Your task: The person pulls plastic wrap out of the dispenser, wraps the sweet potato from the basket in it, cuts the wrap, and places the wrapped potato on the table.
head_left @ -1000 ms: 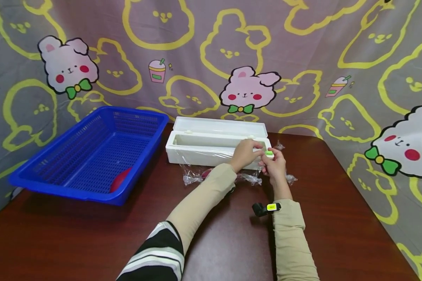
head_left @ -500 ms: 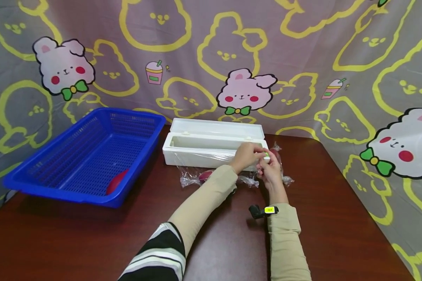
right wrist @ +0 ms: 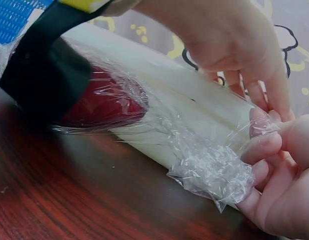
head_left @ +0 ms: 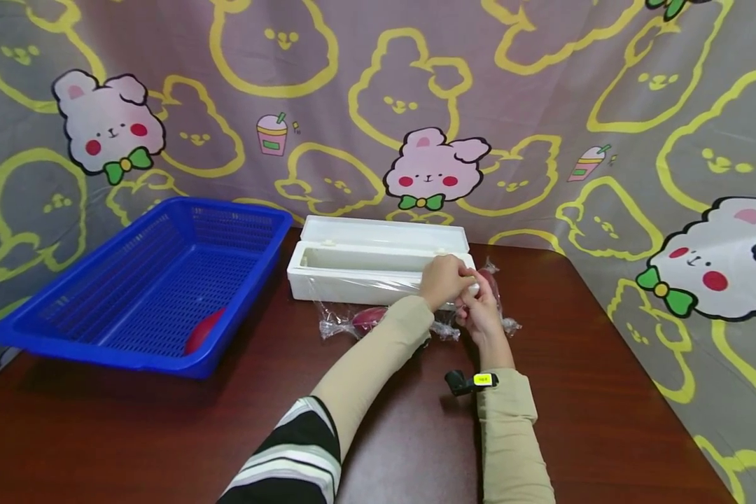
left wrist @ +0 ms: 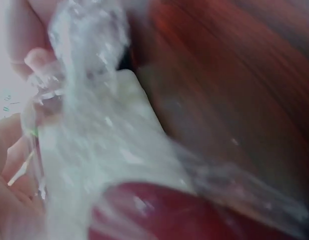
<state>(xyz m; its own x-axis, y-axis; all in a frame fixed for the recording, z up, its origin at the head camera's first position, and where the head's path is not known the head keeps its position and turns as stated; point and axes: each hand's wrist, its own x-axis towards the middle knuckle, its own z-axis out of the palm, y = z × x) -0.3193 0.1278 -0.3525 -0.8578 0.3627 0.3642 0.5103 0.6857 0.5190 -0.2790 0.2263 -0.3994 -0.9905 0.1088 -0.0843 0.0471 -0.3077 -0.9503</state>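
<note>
A long white cling film box (head_left: 327, 283) lies with its lid raised, a sheet of clear cling film (right wrist: 209, 170) drawn over its front. My left hand (head_left: 444, 278) reaches over the box's right end and pinches the film near its edge, its fingertips meeting those of the right. My right hand (head_left: 481, 315) grips the film there with thumb and fingers, beside a bunched end. A small white piece shows between the fingers. In front of the box lies a dark red oval thing (right wrist: 107, 105) wrapped in film, its ends twisted.
At the left stands a blue plastic basket (head_left: 132, 357) with a red rounded thing (head_left: 203, 330) inside. A second film-wrapped red thing (head_left: 490, 283) lies by the box's right end. A patterned cloth (head_left: 327, 84) hangs behind the brown table (head_left: 579, 392).
The view has shifted slightly, so everything sits a little further left and lower. Both hands stay at the box's right end; the green piece between the fingers has gone out of sight in the head view.
</note>
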